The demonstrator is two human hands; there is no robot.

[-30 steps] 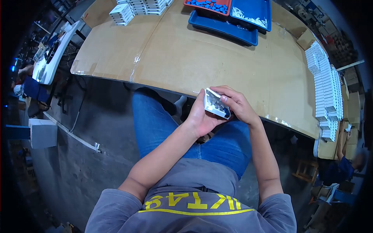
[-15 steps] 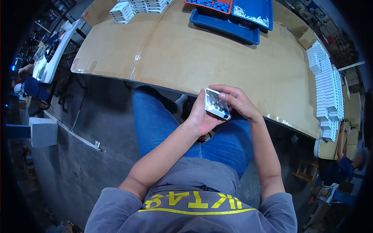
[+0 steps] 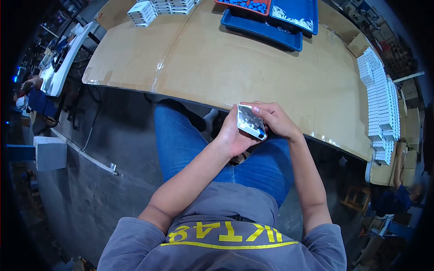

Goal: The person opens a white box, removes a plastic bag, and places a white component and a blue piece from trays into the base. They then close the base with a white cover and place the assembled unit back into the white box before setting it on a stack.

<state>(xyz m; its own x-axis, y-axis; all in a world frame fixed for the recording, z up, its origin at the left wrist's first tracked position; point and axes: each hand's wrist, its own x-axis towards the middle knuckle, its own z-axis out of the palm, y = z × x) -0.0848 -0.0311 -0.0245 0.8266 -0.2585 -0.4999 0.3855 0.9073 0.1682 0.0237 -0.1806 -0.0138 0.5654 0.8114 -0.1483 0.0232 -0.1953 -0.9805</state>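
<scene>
A small white rectangular part (image 3: 250, 122) with a recessed face and a blue bit at its lower corner is held over my lap, just at the near edge of the table. My left hand (image 3: 231, 135) cups it from the left and underneath. My right hand (image 3: 273, 119) grips its right side, thumb on the top edge. Both hands are closed on it.
The cardboard-covered table (image 3: 235, 67) carries blue trays (image 3: 266, 31) and a red tray of blue pieces (image 3: 246, 5) at the back, white boxes (image 3: 143, 12) at the back left, and a long row of white parts (image 3: 380, 104) along the right. Another person sits at the far right (image 3: 400, 189).
The white part has tilted slightly, its face turned more toward me, and both hands have shifted a little to the left. Nothing was let go.
</scene>
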